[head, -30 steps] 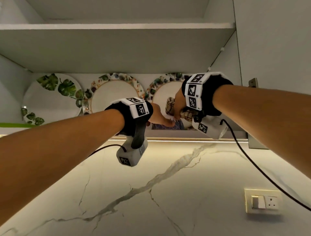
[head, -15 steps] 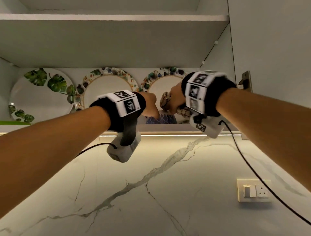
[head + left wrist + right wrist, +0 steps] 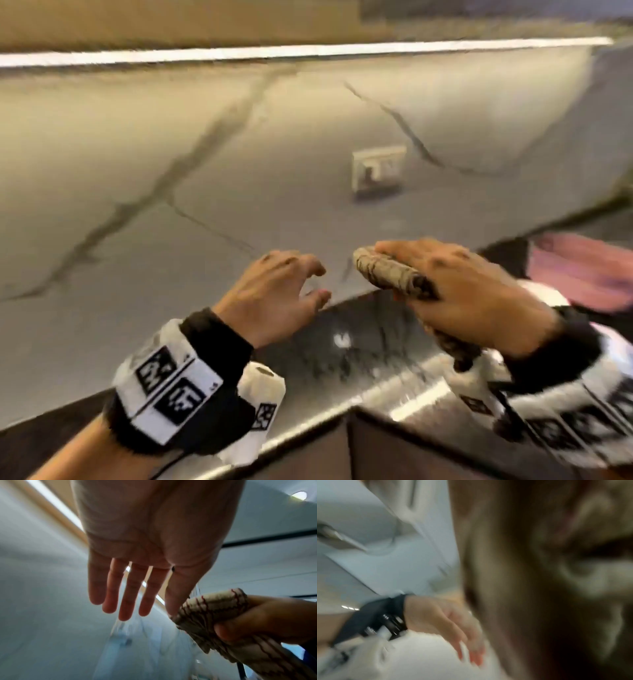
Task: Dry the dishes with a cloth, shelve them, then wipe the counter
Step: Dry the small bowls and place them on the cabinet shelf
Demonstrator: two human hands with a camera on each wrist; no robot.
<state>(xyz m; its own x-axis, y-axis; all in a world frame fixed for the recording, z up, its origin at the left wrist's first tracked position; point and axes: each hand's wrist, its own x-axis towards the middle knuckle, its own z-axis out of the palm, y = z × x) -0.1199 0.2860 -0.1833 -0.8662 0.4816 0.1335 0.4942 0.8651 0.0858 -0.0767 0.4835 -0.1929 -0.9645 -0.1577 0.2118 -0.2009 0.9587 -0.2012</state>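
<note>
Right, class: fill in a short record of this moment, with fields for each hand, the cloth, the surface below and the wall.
left hand: empty, fingers relaxed and spread
right hand: grips the cloth
cloth: rolled, pale with red stripes
counter: dark, glossy, below both hands
wall: veined marble, with a socket plate
image quality: blurred

A pale marble-look wall [image 3: 239, 144] with dark veins fills most of the head view. A bright light strip [image 3: 308, 51] runs along its top edge. A white switch plate [image 3: 378, 170] sits on the wall, above the dark speckled counter [image 3: 342, 335].
</note>
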